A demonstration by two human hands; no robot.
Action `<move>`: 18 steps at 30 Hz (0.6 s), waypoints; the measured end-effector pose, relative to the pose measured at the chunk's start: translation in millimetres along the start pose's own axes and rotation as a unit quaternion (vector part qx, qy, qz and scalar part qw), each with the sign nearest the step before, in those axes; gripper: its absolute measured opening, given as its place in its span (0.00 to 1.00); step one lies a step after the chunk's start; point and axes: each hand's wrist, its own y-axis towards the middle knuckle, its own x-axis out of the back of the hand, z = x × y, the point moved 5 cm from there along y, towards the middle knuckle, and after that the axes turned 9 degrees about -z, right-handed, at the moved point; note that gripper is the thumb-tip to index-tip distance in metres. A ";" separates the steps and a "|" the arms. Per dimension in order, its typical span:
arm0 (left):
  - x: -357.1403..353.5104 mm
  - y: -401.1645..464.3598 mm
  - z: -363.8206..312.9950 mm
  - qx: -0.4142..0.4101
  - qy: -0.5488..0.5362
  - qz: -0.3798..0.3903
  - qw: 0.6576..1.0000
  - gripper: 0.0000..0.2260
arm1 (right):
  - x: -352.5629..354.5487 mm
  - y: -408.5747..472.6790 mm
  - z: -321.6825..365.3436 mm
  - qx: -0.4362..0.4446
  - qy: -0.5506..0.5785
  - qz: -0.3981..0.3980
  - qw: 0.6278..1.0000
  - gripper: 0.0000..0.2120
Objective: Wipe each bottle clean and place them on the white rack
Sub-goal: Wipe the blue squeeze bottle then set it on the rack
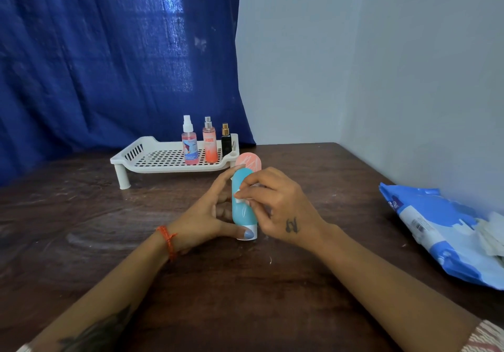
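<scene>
Pinching a small white wipe [240,197] against the side of a teal tube [241,204], the right hand [275,207] is working the cloth over the plastic, its fingertips curled down onto it. The left hand [207,215] is bracing the tube from the other side, thumb lying across the white cap [249,234] at the bottom and fingers curled round the far side of the body, so both hands are closed on something: the right on the wipe, the left on the tube. The tube is standing cap-down on the dark wooden table [191,283], just in front of a pink tube [249,162] that is partly hidden behind it.

To do this step well, the person is probably needing to turn the tube within the left hand so the cloth reaches every face, including the cap where the thumb is now covering it, and to keep the pressure light enough that the tube is not tipping.

Further back, the white rack [152,156] is already carrying three upright spray bottles at its right end: a pink spray bottle [190,149], an orange spray bottle [210,147] and a dark bottle [226,141]. A blue pack of wipes [436,229] is lying near the right wall.
</scene>
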 end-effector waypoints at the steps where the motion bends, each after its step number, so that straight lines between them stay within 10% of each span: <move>1: 0.2 0.0 0.3 0.001 0.000 -0.001 1.000 0.47 | 0.3 0.2 -0.2 -0.001 0.011 0.003 1.000 0.09; 18: 0.6 -0.5 0.1 0.019 0.001 0.001 1.000 0.48 | -0.8 -2.7 -6.2 -0.054 0.042 0.031 0.997 0.07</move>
